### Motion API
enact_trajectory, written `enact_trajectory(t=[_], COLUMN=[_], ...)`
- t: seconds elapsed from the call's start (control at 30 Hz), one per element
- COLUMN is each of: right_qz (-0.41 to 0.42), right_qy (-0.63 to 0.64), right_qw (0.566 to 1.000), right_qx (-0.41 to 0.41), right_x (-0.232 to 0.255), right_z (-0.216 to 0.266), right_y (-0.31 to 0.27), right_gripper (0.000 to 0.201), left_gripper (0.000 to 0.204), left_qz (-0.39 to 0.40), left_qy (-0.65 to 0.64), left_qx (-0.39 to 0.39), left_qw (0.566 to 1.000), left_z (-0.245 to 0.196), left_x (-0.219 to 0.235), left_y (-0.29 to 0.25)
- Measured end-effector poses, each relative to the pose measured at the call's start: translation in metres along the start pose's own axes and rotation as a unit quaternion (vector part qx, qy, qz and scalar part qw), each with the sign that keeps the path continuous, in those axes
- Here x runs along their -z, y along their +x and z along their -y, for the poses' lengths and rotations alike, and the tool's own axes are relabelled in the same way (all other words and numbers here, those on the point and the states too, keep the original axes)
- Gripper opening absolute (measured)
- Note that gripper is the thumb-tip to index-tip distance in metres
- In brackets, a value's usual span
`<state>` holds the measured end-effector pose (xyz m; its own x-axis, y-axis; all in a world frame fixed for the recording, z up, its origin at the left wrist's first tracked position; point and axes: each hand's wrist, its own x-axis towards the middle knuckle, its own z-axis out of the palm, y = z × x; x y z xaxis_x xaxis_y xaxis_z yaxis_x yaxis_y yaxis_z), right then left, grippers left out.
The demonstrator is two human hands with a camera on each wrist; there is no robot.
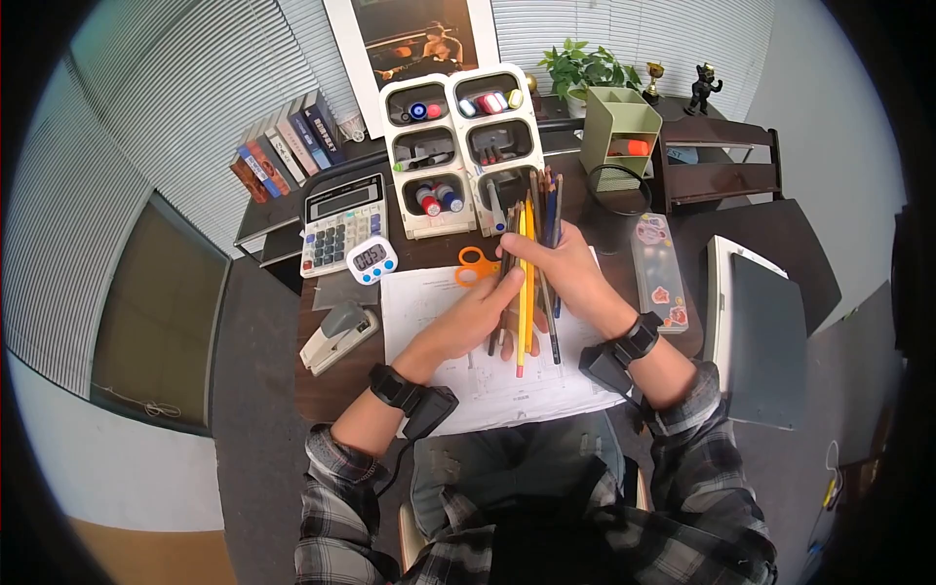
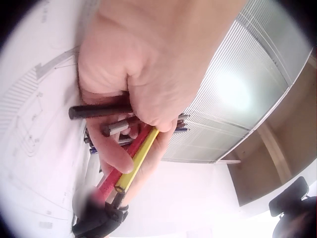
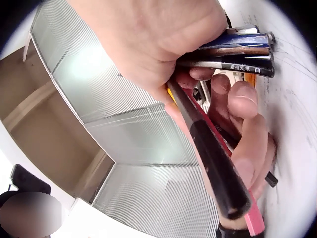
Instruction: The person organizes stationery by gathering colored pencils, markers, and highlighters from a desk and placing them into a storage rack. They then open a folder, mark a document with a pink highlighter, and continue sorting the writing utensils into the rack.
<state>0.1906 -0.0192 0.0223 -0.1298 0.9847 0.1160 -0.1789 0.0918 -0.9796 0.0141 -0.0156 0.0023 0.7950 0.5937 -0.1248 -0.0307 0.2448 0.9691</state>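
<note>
Both hands hold a bundle of pencils above the papers on the desk. The left hand (image 1: pixel 478 317) grips dark pencils, its fingers curled beside a yellow pencil (image 1: pixel 523 292) in the middle. The right hand (image 1: pixel 575 273) grips several blue and dark pencils (image 1: pixel 554 210) on its side. In the left wrist view a black pencil (image 2: pixel 99 111), a red pencil (image 2: pixel 111 181) and a yellow one (image 2: pixel 138 161) stick out under the left hand (image 2: pixel 143 64). The right wrist view shows a black-ended pencil (image 3: pixel 218 168) and a blue one (image 3: pixel 242 40) by the right hand (image 3: pixel 158 39).
A white organizer (image 1: pixel 453 146) with markers stands behind the hands. Orange scissors (image 1: pixel 476 265) lie on the papers (image 1: pixel 419 312). Left are a calculator (image 1: pixel 343 226), a timer (image 1: pixel 371 259) and a stapler (image 1: pixel 338 336); right are a pencil case (image 1: pixel 660 273) and a green holder (image 1: pixel 614 136).
</note>
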Motion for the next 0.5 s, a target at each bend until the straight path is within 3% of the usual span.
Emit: enact_trajectory(t=[0.07, 0.13, 0.23, 0.3, 0.43, 0.5], right_qz=[0.011, -0.012, -0.042, -0.055, -0.064, -0.065], right_qy=[-0.018, -0.043, -0.037, -0.008, 0.019, 0.015], right_qw=[1.000, 0.998, 0.996, 0.996, 0.992, 0.992], right_qx=[-0.006, 0.040, 0.066, 0.075, 0.111, 0.111], right_x=[-0.001, -0.005, -0.006, -0.010, -0.015, -0.020], right_z=[0.000, 0.001, 0.001, 0.002, 0.004, 0.010], right_y=[0.000, -0.003, -0.002, -0.003, -0.006, -0.013], right_gripper=[0.022, 0.021, 0.020, 0.018, 0.017, 0.019], left_gripper=[0.047, 0.043, 0.030, 0.042, 0.056, 0.060], left_qz=[0.001, 0.001, 0.033, -0.068, -0.173, -0.244], left_qy=[0.010, 0.020, 0.084, 0.272, 0.301, 0.357], left_qx=[0.000, -0.001, -0.050, -0.074, -0.129, -0.179], left_qw=[1.000, 1.000, 0.995, 0.957, 0.929, 0.883], left_z=[-0.001, -0.001, 0.001, 0.001, -0.006, 0.003], left_x=[-0.003, -0.004, -0.004, -0.007, -0.019, -0.012], left_y=[-0.001, -0.001, 0.001, 0.004, 0.004, 0.009])
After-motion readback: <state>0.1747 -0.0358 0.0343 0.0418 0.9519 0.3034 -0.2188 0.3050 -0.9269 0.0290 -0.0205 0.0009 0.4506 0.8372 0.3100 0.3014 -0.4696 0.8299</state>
